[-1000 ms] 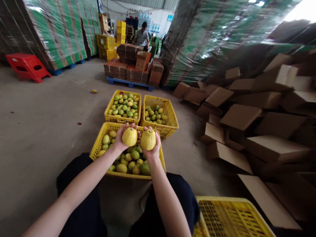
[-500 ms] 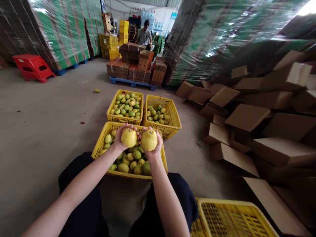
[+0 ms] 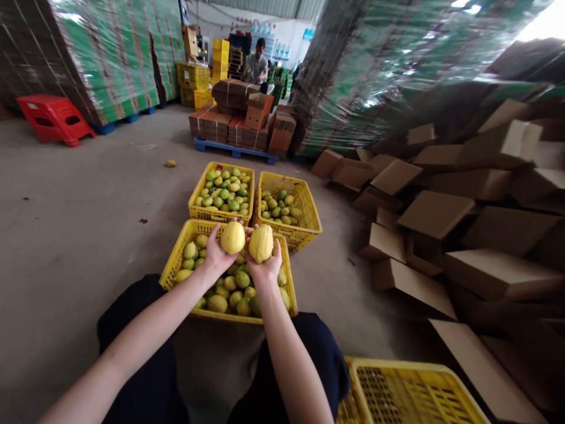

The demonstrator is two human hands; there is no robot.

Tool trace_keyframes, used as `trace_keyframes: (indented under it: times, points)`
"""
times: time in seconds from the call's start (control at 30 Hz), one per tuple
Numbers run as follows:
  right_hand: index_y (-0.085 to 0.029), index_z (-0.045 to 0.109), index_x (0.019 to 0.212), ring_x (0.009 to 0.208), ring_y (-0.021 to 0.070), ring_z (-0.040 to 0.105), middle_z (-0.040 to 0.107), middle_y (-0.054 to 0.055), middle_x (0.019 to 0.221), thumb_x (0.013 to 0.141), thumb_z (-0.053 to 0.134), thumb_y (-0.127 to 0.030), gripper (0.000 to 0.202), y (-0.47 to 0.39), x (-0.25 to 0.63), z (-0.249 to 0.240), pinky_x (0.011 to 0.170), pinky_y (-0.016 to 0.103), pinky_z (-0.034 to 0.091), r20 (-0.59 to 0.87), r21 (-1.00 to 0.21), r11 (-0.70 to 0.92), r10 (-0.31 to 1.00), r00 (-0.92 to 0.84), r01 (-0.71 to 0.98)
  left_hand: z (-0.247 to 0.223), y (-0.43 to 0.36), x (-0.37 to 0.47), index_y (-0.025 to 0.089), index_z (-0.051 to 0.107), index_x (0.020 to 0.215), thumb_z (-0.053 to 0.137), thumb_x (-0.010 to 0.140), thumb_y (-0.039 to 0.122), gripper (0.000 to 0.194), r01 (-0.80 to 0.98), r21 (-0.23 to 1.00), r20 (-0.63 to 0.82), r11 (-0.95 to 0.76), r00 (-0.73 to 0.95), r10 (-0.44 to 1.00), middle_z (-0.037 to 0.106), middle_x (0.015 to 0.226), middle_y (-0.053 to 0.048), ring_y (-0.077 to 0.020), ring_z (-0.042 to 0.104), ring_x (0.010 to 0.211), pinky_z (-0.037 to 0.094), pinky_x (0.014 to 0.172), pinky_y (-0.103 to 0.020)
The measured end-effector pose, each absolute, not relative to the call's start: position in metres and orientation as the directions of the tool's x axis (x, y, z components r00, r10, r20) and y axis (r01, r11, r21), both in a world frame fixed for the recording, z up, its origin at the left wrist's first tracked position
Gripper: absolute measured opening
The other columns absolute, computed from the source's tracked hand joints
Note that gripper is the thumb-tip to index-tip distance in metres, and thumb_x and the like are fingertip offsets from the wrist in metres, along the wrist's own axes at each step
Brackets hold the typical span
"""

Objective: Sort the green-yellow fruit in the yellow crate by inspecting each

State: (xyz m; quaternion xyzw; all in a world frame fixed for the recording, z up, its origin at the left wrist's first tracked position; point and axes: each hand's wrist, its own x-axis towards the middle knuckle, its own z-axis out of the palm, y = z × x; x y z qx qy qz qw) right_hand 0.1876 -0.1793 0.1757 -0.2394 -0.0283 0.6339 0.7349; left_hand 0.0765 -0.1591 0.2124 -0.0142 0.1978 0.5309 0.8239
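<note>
My left hand (image 3: pixel 215 254) is wrapped round a yellow fruit (image 3: pixel 232 238), its palm turned up. Beside it, my right hand (image 3: pixel 266 270) holds a second, ridged yellow fruit (image 3: pixel 261 244). Both hands are close together over the near yellow crate (image 3: pixel 174 254), which contains many green and yellow fruits (image 3: pixel 218 303). Behind it stand two more yellow crates: the left one (image 3: pixel 252 187) is full of similar fruit, and the right one (image 3: pixel 311 206) has fewer fruits inside.
Another yellow crate (image 3: pixel 410 368) is at the bottom right. Cardboard boxes (image 3: pixel 436 215) lie heaped on the right. A red stool (image 3: pixel 55 118), a loose fruit (image 3: pixel 170 163) and a pallet of flat cardboard (image 3: pixel 236 150) are farther off. A person (image 3: pixel 257 65) sits at the back.
Both fruits have been turned in my hands, so their stem ends no longer face the camera and more of their sides shows. The hands are slightly higher over the crate.
</note>
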Motion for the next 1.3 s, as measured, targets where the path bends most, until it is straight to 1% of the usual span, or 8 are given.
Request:
trace_keyframes:
  times: [0.23,0.4,0.63,0.77,0.97,1.1,1.23,1.3]
  points:
    - [-0.02,0.068,0.111,0.081,0.0161,0.072,0.077,0.003,0.092,0.088,0.055,-0.039,0.032,-0.183,0.186,0.189,0.071,0.026,0.062,-0.268,-0.371,-0.034,0.961,0.072,-0.928,0.215,-0.156,0.072,0.017,0.069,0.119,0.048,0.091,0.017,0.035,-0.866,0.25,-0.378,0.433,0.324,0.867,0.075,0.08,-0.003,-0.0178,0.071,0.065,0.062,0.071,-0.033]
    - [-0.023,0.066,0.112,0.078,0.0153,0.073,0.077,0.0,0.09,0.088,0.055,-0.036,0.03,-0.188,0.185,0.199,0.065,0.025,0.061,-0.246,-0.374,-0.026,0.967,0.072,-0.927,0.217,-0.155,0.071,0.018,0.072,0.115,0.049,0.092,0.017,0.033,-0.853,0.27,-0.376,0.446,0.333,0.865,0.076,0.08,-0.001,-0.0174,0.071,0.065,0.06,0.066,-0.03]
    - [-0.019,0.068,0.105,0.079,0.0179,0.073,0.077,0.003,0.091,0.088,0.056,-0.035,0.026,-0.191,0.188,0.2,0.077,0.033,0.064,-0.268,-0.378,-0.027,0.96,0.082,-0.926,0.215,-0.154,0.071,0.019,0.071,0.117,0.047,0.095,0.02,0.032,-0.852,0.262,-0.355,0.453,0.351,0.867,0.077,0.086,-0.003,-0.0176,0.072,0.073,0.062,0.074,-0.031]
    - [-0.021,0.068,0.11,0.087,0.0188,0.073,0.077,0.004,0.095,0.087,0.055,-0.04,0.032,-0.193,0.193,0.191,0.073,0.031,0.062,-0.296,-0.351,0.029,0.945,0.14,-0.936,0.198,-0.149,0.07,0.016,0.07,0.108,0.044,0.096,0.025,0.03,-0.816,0.307,-0.444,0.49,0.332,0.832,0.076,0.088,-0.005,-0.0189,0.073,0.077,0.063,0.077,-0.033]
    - [-0.021,0.068,0.104,0.081,0.0188,0.074,0.077,0.003,0.087,0.087,0.051,-0.036,0.028,-0.195,0.208,0.194,0.067,0.03,0.062,-0.367,-0.299,0.101,0.906,0.212,-0.949,0.152,-0.176,0.082,0.019,0.064,0.092,0.055,0.096,0.025,0.011,-0.548,0.424,-0.691,0.721,0.318,0.649,0.067,0.067,-0.003,-0.0186,0.072,0.063,0.058,0.052,-0.024]
    - [-0.02,0.068,0.103,0.078,0.0193,0.074,0.076,0.004,0.083,0.087,0.05,-0.035,0.029,-0.199,0.22,0.203,0.064,0.03,0.062,-0.373,-0.284,0.115,0.901,0.22,-0.952,0.113,-0.222,0.079,0.019,0.064,0.075,0.062,0.089,0.014,0.016,-0.134,0.476,-0.676,0.869,0.576,0.459,0.066,0.06,-0.003,-0.0206,0.068,0.045,0.049,0.037,-0.021]
    - [-0.02,0.068,0.103,0.077,0.0196,0.074,0.075,0.003,0.078,0.086,0.05,-0.035,0.028,-0.202,0.233,0.207,0.064,0.031,0.063,-0.365,-0.277,0.153,0.897,0.251,-0.949,0.084,-0.247,0.061,0.021,0.064,0.076,0.057,0.092,0.018,0.018,0.237,0.753,-0.378,0.614,0.919,0.11,0.063,0.056,0.0,-0.0231,0.068,0.041,0.043,0.031,-0.02]
    - [-0.021,0.068,0.102,0.078,0.0195,0.074,0.075,0.003,0.079,0.086,0.051,-0.035,0.027,-0.202,0.24,0.207,0.066,0.03,0.063,-0.355,-0.276,0.17,0.896,0.265,-0.946,0.086,-0.241,0.05,0.021,0.064,0.076,0.062,0.089,0.025,0.014,0.339,0.795,-0.458,0.503,0.879,0.132,0.064,0.057,0.0,-0.0244,0.068,0.042,0.046,0.031,-0.025]
